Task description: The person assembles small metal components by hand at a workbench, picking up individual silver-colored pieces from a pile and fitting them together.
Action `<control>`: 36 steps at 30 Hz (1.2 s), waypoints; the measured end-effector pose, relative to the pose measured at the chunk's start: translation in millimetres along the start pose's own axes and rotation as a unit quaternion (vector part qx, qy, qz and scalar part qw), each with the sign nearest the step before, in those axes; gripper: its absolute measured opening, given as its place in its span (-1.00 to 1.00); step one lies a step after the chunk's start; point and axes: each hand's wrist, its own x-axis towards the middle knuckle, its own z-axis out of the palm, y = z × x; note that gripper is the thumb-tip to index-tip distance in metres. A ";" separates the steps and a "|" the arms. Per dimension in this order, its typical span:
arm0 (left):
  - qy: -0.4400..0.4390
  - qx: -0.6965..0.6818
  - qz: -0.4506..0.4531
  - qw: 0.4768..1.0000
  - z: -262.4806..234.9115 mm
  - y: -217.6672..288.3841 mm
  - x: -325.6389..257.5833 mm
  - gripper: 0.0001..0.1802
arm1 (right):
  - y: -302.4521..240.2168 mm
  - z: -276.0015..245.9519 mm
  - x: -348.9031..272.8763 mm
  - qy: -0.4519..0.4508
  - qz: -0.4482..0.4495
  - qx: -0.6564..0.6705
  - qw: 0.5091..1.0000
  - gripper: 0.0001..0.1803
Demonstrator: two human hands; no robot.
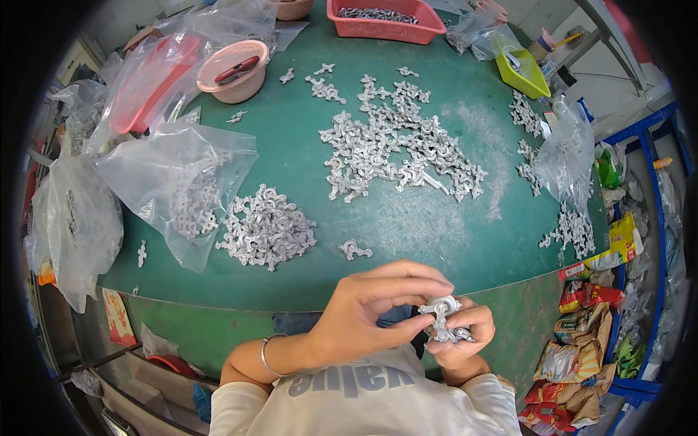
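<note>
Close to my body, just past the table's near edge, both hands meet around small silver metal castings point(440, 308). My left hand point(367, 309) is closed, its thumb and fingertips pinching the upper casting, which has a round head and lobed arms. My right hand point(469, 330) wraps round the lower side and grips the same casting. Another lobed piece point(461, 335) shows by the right fingers; I cannot tell whether the two are joined. On the table, a single casting point(355, 250) lies beyond my left hand, right of a heaped pile of castings point(267, 229).
A wide spread of castings point(392, 145) covers the green table's point(291, 160) middle. Clear plastic bags point(174, 167) lie left, another bag point(567, 152) right. At the back stand a pink bowl point(251, 89) holding a red-handled tool, a red tray point(385, 29) and a yellow-green basket point(534, 81).
</note>
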 end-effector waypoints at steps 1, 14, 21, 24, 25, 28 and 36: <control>0.001 0.000 0.000 1.000 0.2 0.0 -0.1 -0.65 | -0.3 0.7 0.5 0.001 0.000 0.001 1.000 -0.59; 0.000 0.022 -0.006 1.000 1.2 0.1 0.1 -0.64 | -0.5 3.0 0.7 -0.001 -0.002 -0.004 1.000 -0.53; 0.013 0.020 -0.009 1.000 2.8 -0.5 -1.0 -0.66 | 0.6 2.7 0.5 -0.012 -0.002 -0.015 1.000 -0.53; 0.018 0.007 -0.008 1.000 3.5 -1.1 -1.0 -0.66 | 2.4 2.1 -1.1 -0.012 -0.002 -0.026 1.000 -0.53; 0.019 0.000 -0.009 1.000 3.7 -1.3 -1.0 -0.66 | 3.7 1.6 -1.7 -0.012 -0.006 -0.028 1.000 -0.53; 0.019 -0.017 -0.003 1.000 3.3 -3.9 -0.5 -0.67 | 4.5 1.2 -1.6 -0.010 -0.011 -0.034 0.999 -0.53; 0.022 -0.052 -0.007 0.998 2.6 -7.5 -2.1 -0.67 | 4.0 2.6 -2.2 -0.008 -0.005 -0.034 0.999 -0.53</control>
